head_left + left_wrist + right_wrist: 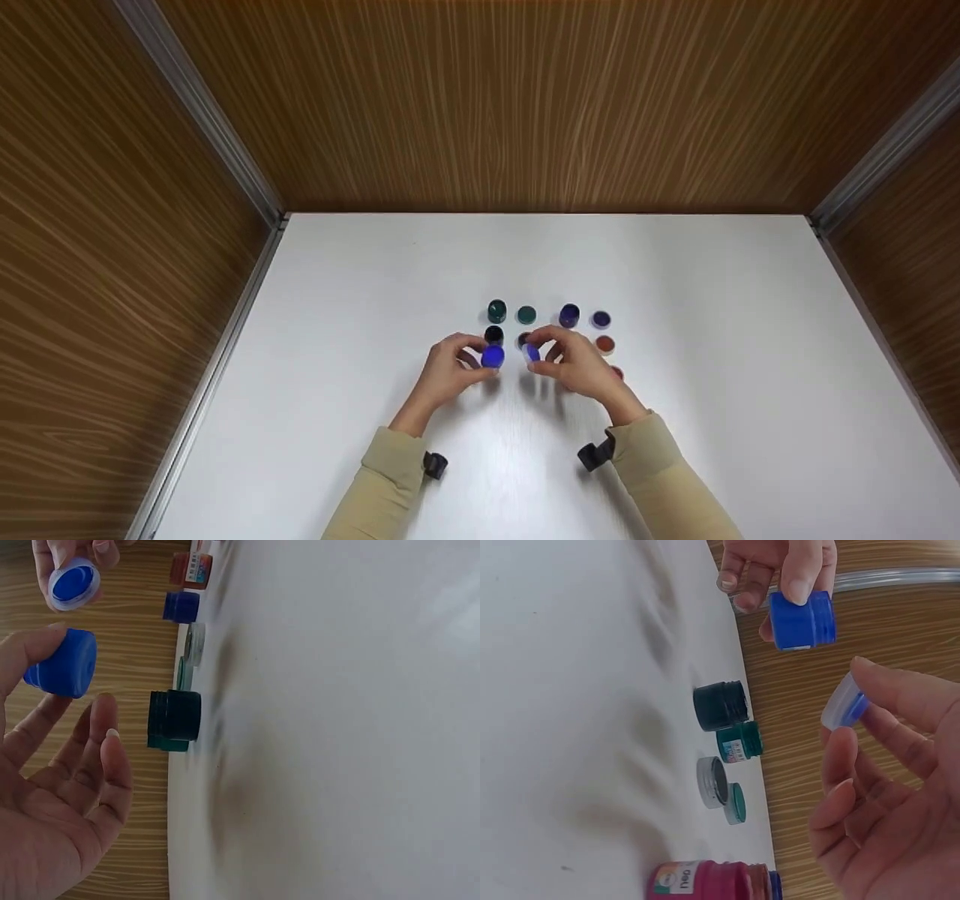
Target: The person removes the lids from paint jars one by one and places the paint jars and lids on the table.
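My left hand point(442, 371) pinches a small blue paint jar point(493, 356) between thumb and fingers, raised off the table with its open mouth up. To its right, my right hand point(581, 367) holds a translucent lid point(531, 352) by the rim, tilted on edge. Blue paint coats the lid's inside, as the left wrist view shows. Jar and lid are a short gap apart. Just beyond the left hand stand a black paint jar point(493, 334) and a green paint jar point(496, 310), both uncapped. A dark lid point(523, 340) lies partly behind the right fingers.
A green lid point(526, 315) lies beside the green jar. Farther right are a purple-blue jar point(569, 315), its lid point(601, 319), an orange lid point(604, 344) and a partly hidden red lid point(617, 372). A magenta jar point(682, 881) shows in the right wrist view. Wood-grain panels point(525, 105) border the white table point(360, 300).
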Available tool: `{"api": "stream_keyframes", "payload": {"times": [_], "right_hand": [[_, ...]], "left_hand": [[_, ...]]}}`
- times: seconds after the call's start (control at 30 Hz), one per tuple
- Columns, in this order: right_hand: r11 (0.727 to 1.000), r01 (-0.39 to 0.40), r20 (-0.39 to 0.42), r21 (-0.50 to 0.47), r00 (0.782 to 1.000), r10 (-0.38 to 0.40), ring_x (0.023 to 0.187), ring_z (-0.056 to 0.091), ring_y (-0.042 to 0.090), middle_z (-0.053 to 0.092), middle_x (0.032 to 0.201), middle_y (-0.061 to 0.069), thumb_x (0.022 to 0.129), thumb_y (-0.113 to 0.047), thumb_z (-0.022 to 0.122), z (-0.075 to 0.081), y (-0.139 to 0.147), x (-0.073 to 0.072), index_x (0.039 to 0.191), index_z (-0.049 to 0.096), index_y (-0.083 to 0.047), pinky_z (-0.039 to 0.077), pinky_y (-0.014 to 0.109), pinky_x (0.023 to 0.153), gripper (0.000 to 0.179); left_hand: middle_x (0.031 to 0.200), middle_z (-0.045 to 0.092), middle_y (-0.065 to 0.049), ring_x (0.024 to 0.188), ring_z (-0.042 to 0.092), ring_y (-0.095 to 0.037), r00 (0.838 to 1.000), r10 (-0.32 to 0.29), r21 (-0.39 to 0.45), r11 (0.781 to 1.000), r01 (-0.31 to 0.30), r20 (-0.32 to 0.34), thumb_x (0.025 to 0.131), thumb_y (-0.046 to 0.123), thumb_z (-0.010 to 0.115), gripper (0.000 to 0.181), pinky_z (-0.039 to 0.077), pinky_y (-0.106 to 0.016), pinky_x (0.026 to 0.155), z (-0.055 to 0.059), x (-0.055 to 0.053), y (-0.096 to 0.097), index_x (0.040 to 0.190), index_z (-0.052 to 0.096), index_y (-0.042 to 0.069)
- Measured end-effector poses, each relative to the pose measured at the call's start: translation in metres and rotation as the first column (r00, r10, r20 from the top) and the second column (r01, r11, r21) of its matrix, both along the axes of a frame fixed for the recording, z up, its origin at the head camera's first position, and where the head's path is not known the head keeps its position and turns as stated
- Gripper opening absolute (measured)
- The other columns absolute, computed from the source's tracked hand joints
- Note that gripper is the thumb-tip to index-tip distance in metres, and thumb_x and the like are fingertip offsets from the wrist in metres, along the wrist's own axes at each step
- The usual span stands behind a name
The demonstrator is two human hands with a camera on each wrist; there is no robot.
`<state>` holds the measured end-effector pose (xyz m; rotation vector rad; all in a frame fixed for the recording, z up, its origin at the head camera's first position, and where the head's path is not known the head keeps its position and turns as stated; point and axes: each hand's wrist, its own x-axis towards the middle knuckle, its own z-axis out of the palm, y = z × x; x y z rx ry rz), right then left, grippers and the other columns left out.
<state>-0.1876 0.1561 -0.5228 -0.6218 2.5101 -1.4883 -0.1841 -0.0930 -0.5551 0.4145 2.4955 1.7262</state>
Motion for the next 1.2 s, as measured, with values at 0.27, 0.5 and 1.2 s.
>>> {"api": "stream_keyframes", "payload": {"times": [0.27, 0.5, 1.2], "right_hand": [[0.998, 0.031, -0.038, 0.049, 0.999, -0.029, 0.075, 0.060, 0.021, 0.065, 0.104, 0.010, 0.079, 0.002, 0.077, -0.012, -0.014, 0.008, 0.112, 0.067, -0.001, 0.052, 0.036, 0.072, 0.035], [0.985, 0.134, -0.007, 0.107, 0.991, -0.134, 0.071, 0.060, 0.019, 0.064, 0.097, 0.006, 0.075, 0.004, 0.078, -0.022, -0.029, 0.015, 0.107, 0.068, -0.004, 0.051, 0.035, 0.067, 0.035], [0.949, 0.240, -0.040, 0.205, 0.971, -0.237, 0.082, 0.059, 0.023, 0.063, 0.086, 0.006, 0.069, 0.003, 0.083, -0.045, -0.042, 0.013, 0.097, 0.070, -0.004, 0.050, 0.040, 0.078, 0.031]], "left_hand": [[0.101, 0.069, -0.006, 0.070, 0.065, -0.015, 0.995, 0.029, -0.029, 0.999, -0.027, 0.090, 0.077, 0.011, 0.084, 0.036, 0.052, -0.026, 0.057, -0.009, 0.001, 0.002, 0.109, 0.072, 0.003], [0.098, 0.070, -0.007, 0.070, 0.067, -0.014, 0.989, 0.061, -0.079, 0.996, -0.050, 0.134, 0.076, 0.008, 0.083, 0.036, 0.053, -0.027, 0.057, -0.012, 0.003, 0.004, 0.109, 0.072, 0.002], [0.085, 0.071, -0.005, 0.079, 0.063, -0.017, 0.991, 0.126, -0.297, 0.949, -0.109, 0.037, 0.068, 0.009, 0.087, 0.032, 0.051, -0.035, 0.074, -0.020, 0.001, 0.009, 0.098, 0.076, 0.004]]}}
